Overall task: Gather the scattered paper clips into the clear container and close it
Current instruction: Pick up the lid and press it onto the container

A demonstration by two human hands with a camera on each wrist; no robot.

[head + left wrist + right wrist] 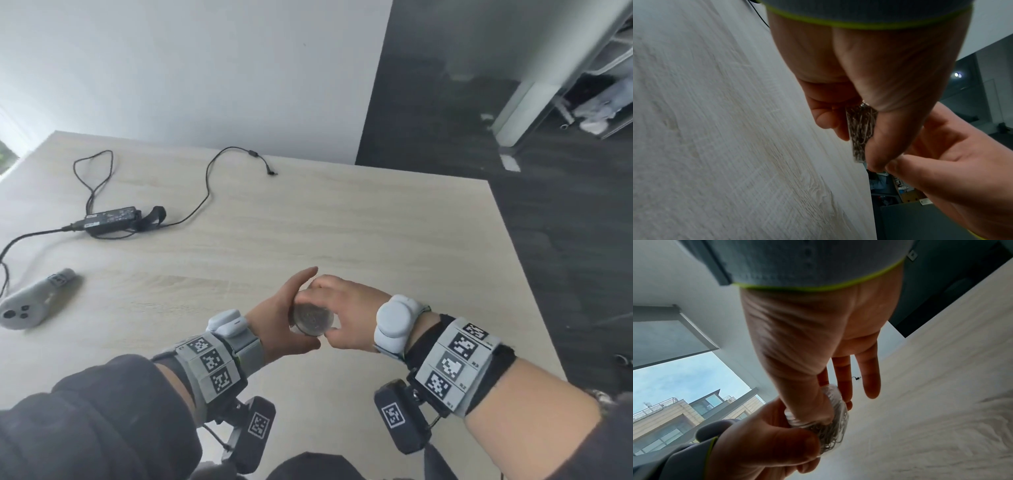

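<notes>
both hands held the clear container (pixel 312 319) above the table (pixel 342 222), paper clips (pixel 830 433) inside. left hand (pixel 274 325) cupped it, right hand (pixel 346 318) pinched the lid. closing step; next likely needs a firm press or twist.

The pale wood-grain tabletop (pixel 308 219) lies bare in front of the hands and out to its right edge, so a hand can pass there freely. The obstacles sit on the left side: a black rectangular power adapter (pixel 111 220) with its thin black cable (pixel 205 192) looping across the far left, and a grey handheld controller (pixel 30 303) near the left edge.
</notes>
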